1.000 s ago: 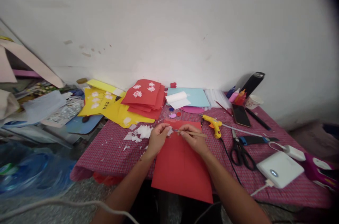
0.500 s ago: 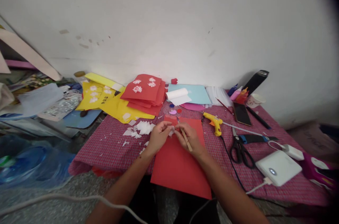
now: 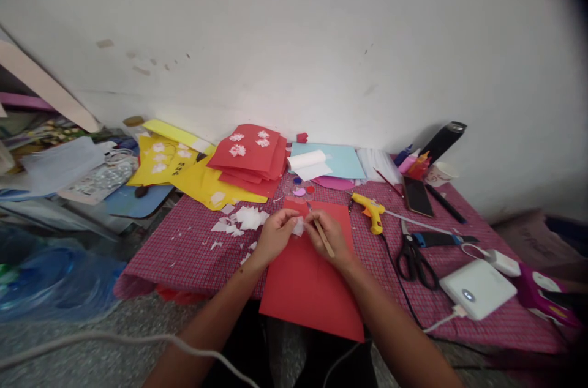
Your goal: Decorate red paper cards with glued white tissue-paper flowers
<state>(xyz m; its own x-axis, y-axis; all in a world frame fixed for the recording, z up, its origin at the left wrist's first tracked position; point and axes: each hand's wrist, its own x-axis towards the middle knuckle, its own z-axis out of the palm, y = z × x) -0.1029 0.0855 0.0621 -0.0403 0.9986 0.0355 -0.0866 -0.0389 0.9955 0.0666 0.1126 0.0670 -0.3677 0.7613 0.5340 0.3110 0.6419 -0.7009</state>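
The left hand (image 3: pixel 277 234) pinches a small white paper piece (image 3: pixel 298 227) above the red sheet (image 3: pixel 312 293) on the worktop (image 3: pixel 169 259) – the right hand (image 3: pixel 331 238), just beside it, grips a thin wooden-handled tool (image 3: pixel 326 243).

No text reads clearly: the black characters (image 3: pixel 178 169) on the yellow card (image 3: pixel 168 160), the lit display (image 3: pixel 468 295) of the white power bank (image 3: pixel 487 284) and the faint lettering (image 3: pixel 539 242) on the brown box (image 3: pixel 528 230) are too small or blurred.
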